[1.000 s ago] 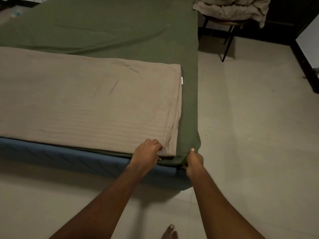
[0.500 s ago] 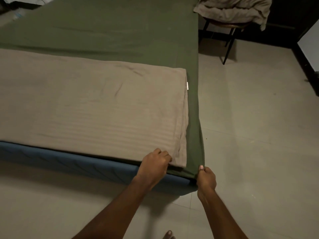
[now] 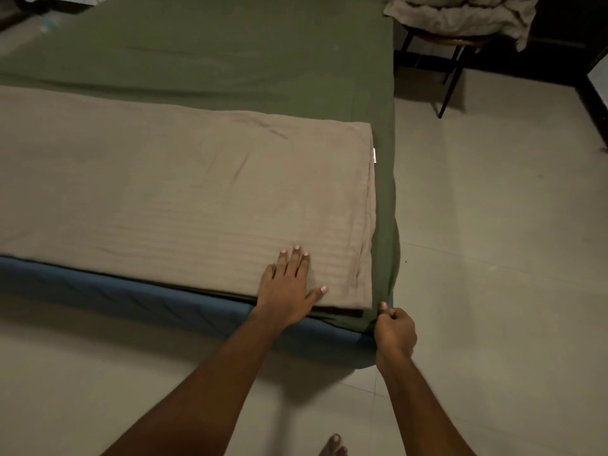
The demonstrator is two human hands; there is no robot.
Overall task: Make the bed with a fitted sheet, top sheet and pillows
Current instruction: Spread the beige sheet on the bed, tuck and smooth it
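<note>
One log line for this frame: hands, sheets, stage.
left hand: flat on folded tan sheet | right hand: pinches green fitted sheet at its near corner | stage: tan sheet not yet spread

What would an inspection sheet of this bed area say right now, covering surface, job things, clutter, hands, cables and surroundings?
Surface: mattress, blue, its near side bare below the sheets.
Job's things: green sheet spread over the mattress, lightly creased; tan sheet folded in a long band on top, along the near edge; pillows, nothing seen.
Clutter: cloth heap on a chair beside the bed, at the far right.
Grippers: left hand flat on the tan sheet near its corner; right hand pinches the green sheet at the mattress corner.
Cables: nothing seen.
Surroundings: tiled floor; a bare foot at the bottom edge.
</note>
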